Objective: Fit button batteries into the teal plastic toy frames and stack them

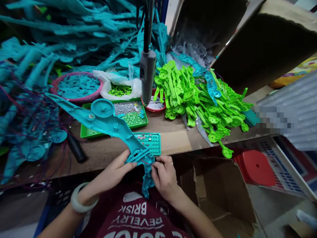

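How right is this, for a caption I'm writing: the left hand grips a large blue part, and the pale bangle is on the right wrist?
Not quite: the pale bangle is on the left wrist, not the right, as the head view shows. The left hand does grip a large blue part.

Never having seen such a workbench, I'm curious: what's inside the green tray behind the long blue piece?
The green tray holds small silvery pieces and some blue bits. The long blue piece covers some of it, hiding what's there.
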